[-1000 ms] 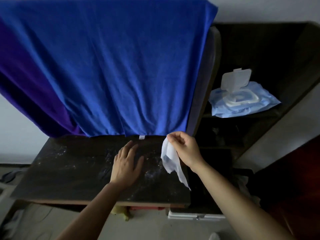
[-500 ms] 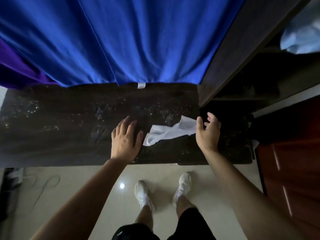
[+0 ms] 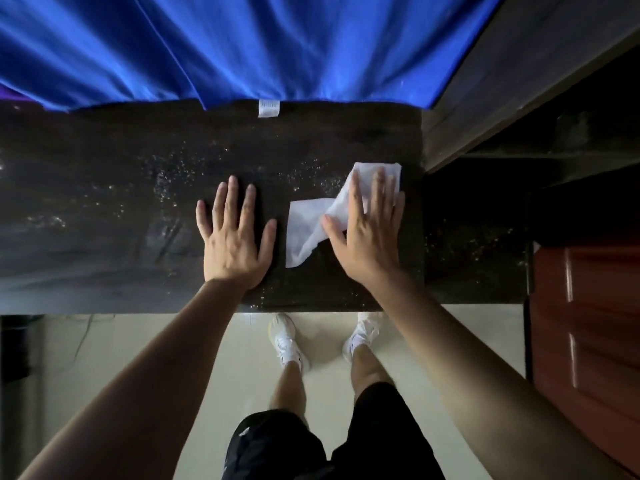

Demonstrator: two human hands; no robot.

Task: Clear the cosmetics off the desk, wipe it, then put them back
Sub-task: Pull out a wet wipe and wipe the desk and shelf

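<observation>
The left hand (image 3: 235, 237) lies spread, palm down, on the dark, speckled wooden desk (image 3: 104, 216). Just beside it, the right hand (image 3: 369, 230) presses flat (fingers together) on a crumpled white wet wipe (image 3: 306, 230) near the desk's right end.

- The desk (image 3: 104, 209) runs from left to right across the middle of the view, and the person stands in front of it.
- The left hand (image 3: 235, 237) lies flat on the desk, near the centre.
- The wipe (image 3: 308, 230) lies on the desk just right of the left hand, apart from it.
- The right hand (image 3: 370, 230) lies flat on the right part of the wipe.
- The cloth (image 3: 242, 46) hangs behind the desk, and its lower edge reaches the back edge of the desk.
- The label (image 3: 268, 108) hangs at the lower edge of the cloth, over the back of the desk.
- The shelf unit (image 3: 519, 98) stands to the right of the desk.
- The shoes (image 3: 287, 341) stand on the floor (image 3: 138, 348), below the front edge of the desk.
</observation>
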